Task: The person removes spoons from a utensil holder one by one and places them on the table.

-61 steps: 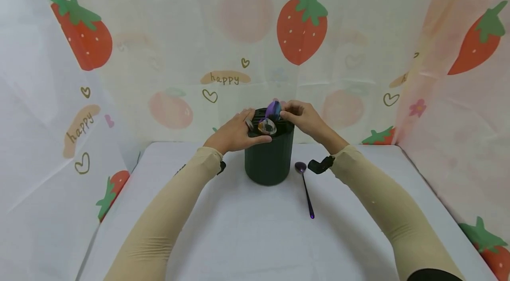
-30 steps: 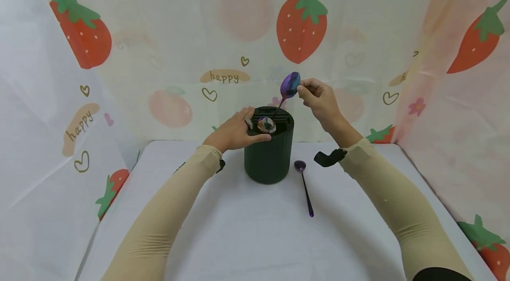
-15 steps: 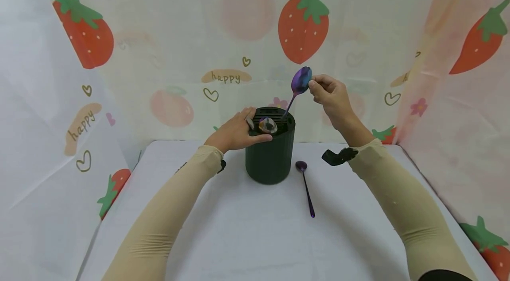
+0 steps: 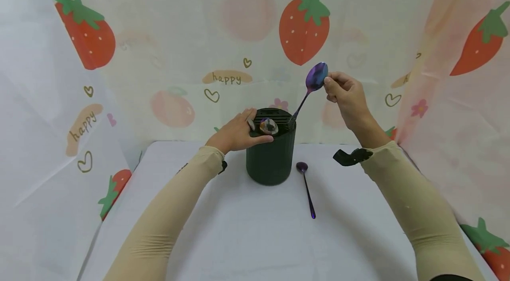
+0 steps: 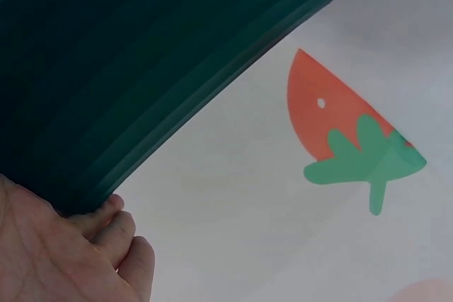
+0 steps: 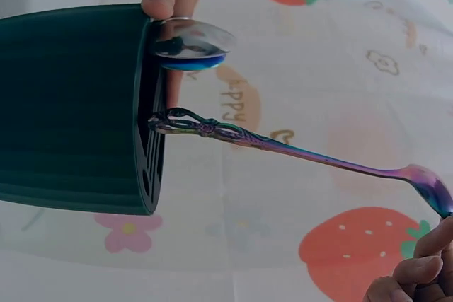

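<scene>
Here, nearest first, I list: beige sleeves (image 4: pixel 145 232), a pair, over a white-covered table (image 4: pixel 247 245). One dark purple long-handled spoon (image 4: pixel 308 194), lying on the table, bowl pointing away, just right of the utensil holder's base. One dark green utensil holder (image 4: pixel 269 163), upright, slotted top; contents as I see them: a silver spoon (image 4: pixel 268 126), bowl uppermost, a blue bowl edge (image 6: pixel 187 65) close against it. Left hand (image 4: pixel 235 132), gripping the holder's rim, thumb across the front. One iridescent purple-blue spoon (image 4: pixel 317 75), tilted, bowl raised above and right of the holder, openwork handle end at its mouth; whether inside a slot, I cannot tell. Right hand (image 4: pixel 348 97), pinching this spoon by the bowl. One strawberry-print backdrop (image 4: pixel 303 33), behind all.
</scene>
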{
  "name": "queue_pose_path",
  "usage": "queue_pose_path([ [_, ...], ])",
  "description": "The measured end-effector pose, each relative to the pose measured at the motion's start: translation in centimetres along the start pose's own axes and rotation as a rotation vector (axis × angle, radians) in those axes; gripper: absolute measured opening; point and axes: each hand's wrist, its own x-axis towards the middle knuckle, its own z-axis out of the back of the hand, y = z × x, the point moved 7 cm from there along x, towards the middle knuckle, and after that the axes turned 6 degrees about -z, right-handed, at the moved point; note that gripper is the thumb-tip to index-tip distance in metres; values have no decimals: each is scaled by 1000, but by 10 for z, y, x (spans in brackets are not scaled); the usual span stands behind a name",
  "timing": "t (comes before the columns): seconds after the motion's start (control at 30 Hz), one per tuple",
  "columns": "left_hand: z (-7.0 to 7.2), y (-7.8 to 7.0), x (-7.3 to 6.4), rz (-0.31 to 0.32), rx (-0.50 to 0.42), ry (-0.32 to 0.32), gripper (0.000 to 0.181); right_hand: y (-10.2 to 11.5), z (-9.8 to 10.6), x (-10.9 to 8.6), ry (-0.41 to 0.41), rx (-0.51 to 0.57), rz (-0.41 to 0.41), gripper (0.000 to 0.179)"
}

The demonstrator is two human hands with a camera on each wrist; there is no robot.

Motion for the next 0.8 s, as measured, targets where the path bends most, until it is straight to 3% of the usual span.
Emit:
queue_pose_path([
  [0.43, 0, 1, 0, 8, 1, 3, 120, 1, 20, -6, -25, 51, -57, 20],
  [0.67, -1, 0, -1, 0, 3, 21, 119, -16, 29, -15, -2, -14, -195, 21],
  [0.8, 0, -1, -1, -9, 10, 16, 118, -28, 33, -18, 16, -116, -265, 19],
])
